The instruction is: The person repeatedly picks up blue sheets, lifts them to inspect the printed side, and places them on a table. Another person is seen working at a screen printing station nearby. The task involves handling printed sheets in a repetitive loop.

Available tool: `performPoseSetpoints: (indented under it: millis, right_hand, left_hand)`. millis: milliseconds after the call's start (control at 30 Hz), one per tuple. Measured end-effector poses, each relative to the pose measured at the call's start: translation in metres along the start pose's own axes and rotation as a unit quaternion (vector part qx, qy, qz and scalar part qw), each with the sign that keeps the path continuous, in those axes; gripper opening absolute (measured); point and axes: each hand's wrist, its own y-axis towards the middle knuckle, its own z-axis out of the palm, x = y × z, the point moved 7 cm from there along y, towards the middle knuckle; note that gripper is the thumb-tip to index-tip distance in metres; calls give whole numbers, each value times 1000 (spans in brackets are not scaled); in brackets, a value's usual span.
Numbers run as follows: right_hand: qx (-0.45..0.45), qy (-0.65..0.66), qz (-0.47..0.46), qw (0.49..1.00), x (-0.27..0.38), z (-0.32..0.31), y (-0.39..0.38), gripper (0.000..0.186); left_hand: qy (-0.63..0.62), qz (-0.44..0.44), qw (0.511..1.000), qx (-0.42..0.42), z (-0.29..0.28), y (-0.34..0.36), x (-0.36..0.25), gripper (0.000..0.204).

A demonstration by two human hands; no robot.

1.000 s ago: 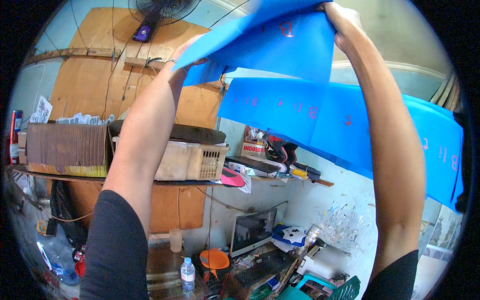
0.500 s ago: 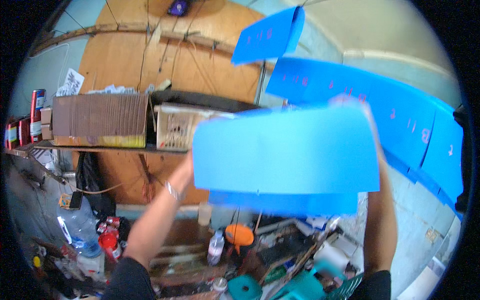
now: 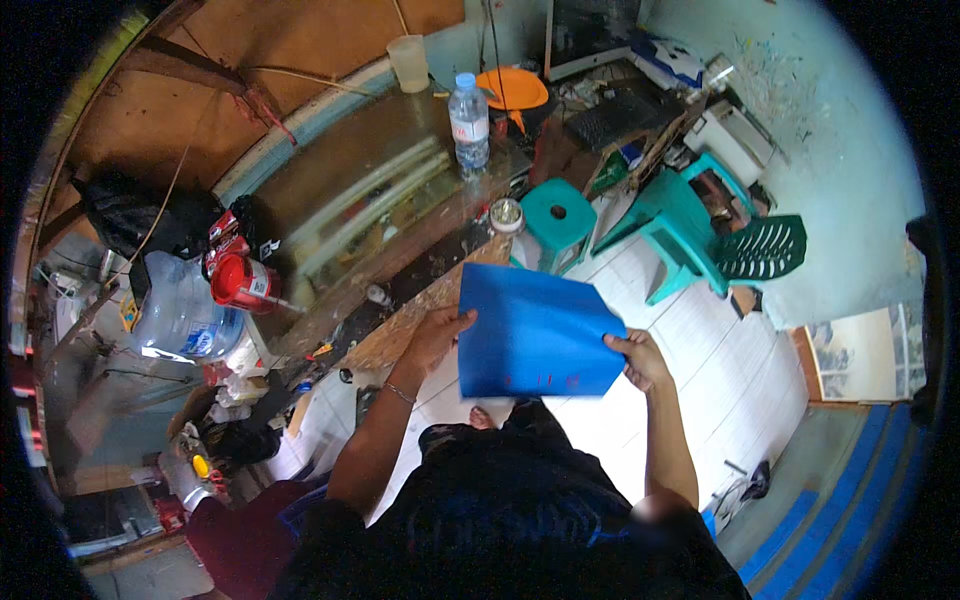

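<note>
Both hands hold a blue sheet (image 3: 530, 325) in front of my body, low over the white floor. Small red markings run along its near edge, and its right side looks slightly bent. My left hand (image 3: 437, 338) is closed on the left edge, a thin bracelet on that wrist. At the right edge, my right hand (image 3: 645, 360) pinches the sheet, thumb on top and the other fingers underneath. Whether the sheet is one layer or folded, I cannot tell.
A glass-topped table (image 3: 340, 215) carries a water bottle (image 3: 468, 125) and a red can (image 3: 245, 283). Beyond the sheet stand a green stool (image 3: 556, 222) and a green chair (image 3: 690, 235). A large water jug (image 3: 190, 320) is at the left.
The sheet has come down from in front of the hanging blue sheets to near my waist, both hands still on it. The view has tilted down toward the floor.
</note>
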Motion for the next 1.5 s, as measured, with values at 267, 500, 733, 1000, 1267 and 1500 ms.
performPoseSetpoints:
  millis: [267,500,733,1000,1267,1500]
  right_hand:
    - [-19,-248,-269,931,115,83,-62,19]
    - [60,-587,-472,655,302,258,-181,14]
    - [-38,-478,-709,517,547,411,-337,26]
    - [165,-394,-776,464,732,500,-473,27]
    - [-111,-334,-793,497,720,410,-464,35]
    - [-153,-339,-763,529,685,390,-444,39]
  left_hand:
    - [-33,214,976,-7,20,-46,-128,21]
    - [-37,349,936,13,26,-71,-252,33]
    - [-71,346,933,-74,6,-67,-235,33]
    - [-94,337,919,-184,-24,-83,-213,29]
    - [-77,346,924,-143,-25,-96,-203,20]
    - [-81,352,932,-41,17,-93,-199,20]
